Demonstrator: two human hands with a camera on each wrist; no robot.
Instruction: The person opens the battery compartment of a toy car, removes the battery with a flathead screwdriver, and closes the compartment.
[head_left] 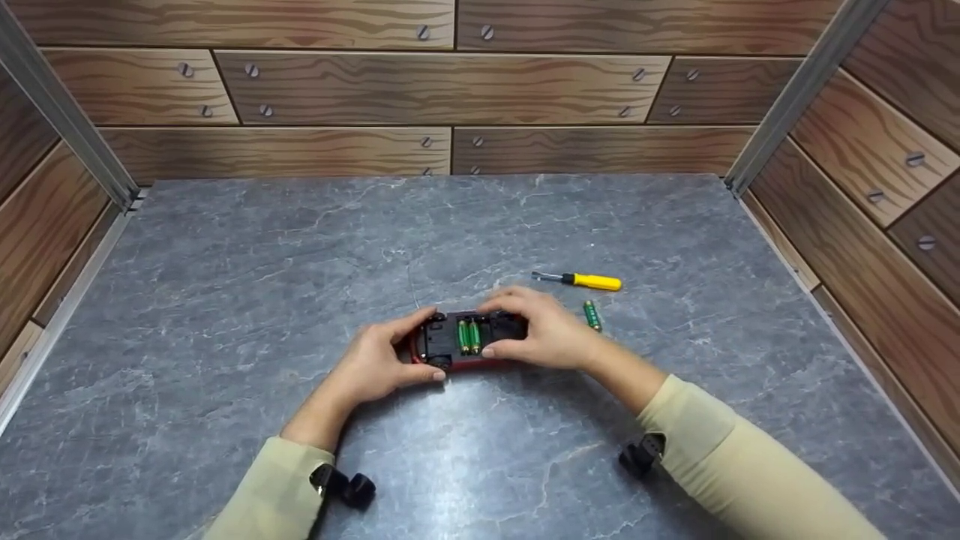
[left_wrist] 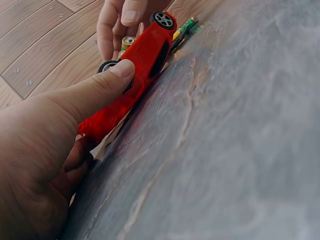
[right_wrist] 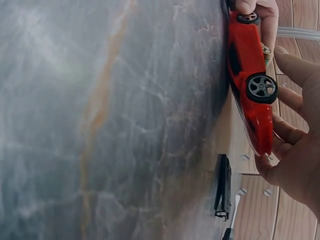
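Note:
A red toy car (head_left: 442,349) lies upside down on the table, its black underside up. Two green batteries (head_left: 469,337) sit side by side in the compartment in its belly. My left hand (head_left: 375,364) grips one end of the car, thumb on the near side by a wheel (left_wrist: 163,20) end and fingers on the far side. Over the other end is my right hand (head_left: 551,330), its loosely bent fingers around the car's end. In the right wrist view its thumb (right_wrist: 295,65) stands just off a battery end (right_wrist: 266,50).
A loose green battery (head_left: 592,316) lies to the right of my right hand. Behind it lies a yellow-handled screwdriver (head_left: 596,282). A black plastic piece (right_wrist: 223,187) rests on the table near the car's end. Wood-patterned walls (head_left: 450,86) stand around the grey tabletop (head_left: 262,247).

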